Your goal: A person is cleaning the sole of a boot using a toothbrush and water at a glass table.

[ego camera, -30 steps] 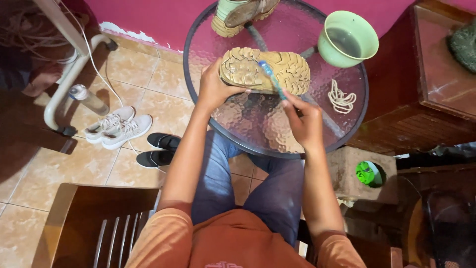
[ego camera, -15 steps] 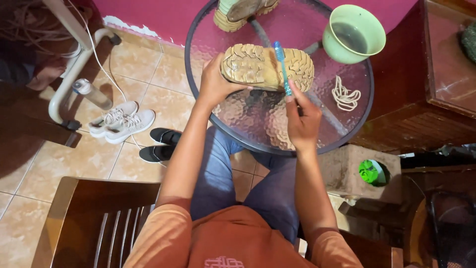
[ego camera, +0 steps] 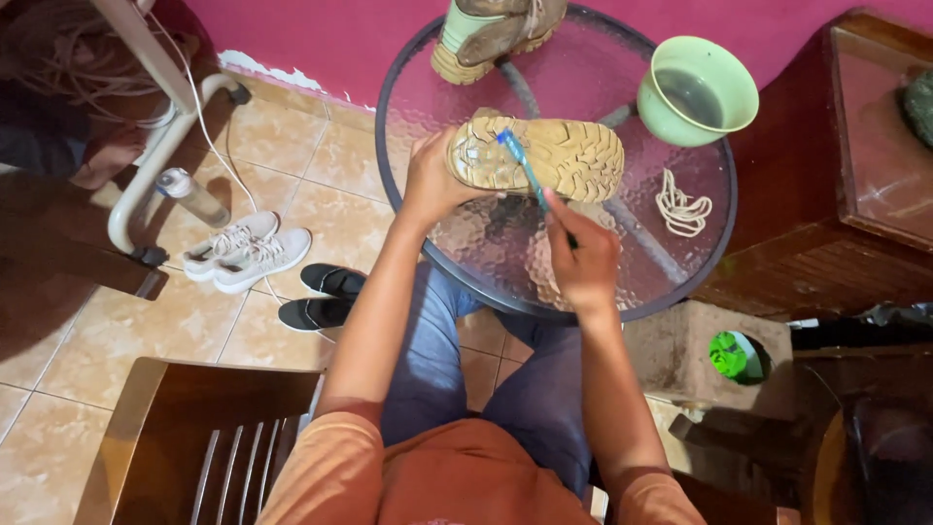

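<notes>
A tan boot lies sole-up on the round glass table. My left hand grips its heel end. In my right hand is a blue toothbrush, its bristle end resting on the sole's heel area. The second boot stands at the table's far edge. A green bowl of dark water sits at the right, with a coiled pale shoelace in front of it.
On the tiled floor to the left lie grey sneakers, black shoes, a clear bottle and a white tube frame. A wooden chair stands lower left, dark wooden furniture on the right, and a green object in a concrete block.
The toothbrush head has moved left along the sole toward the heel. My right hand shifted slightly left with it, and the left hand keeps its hold.
</notes>
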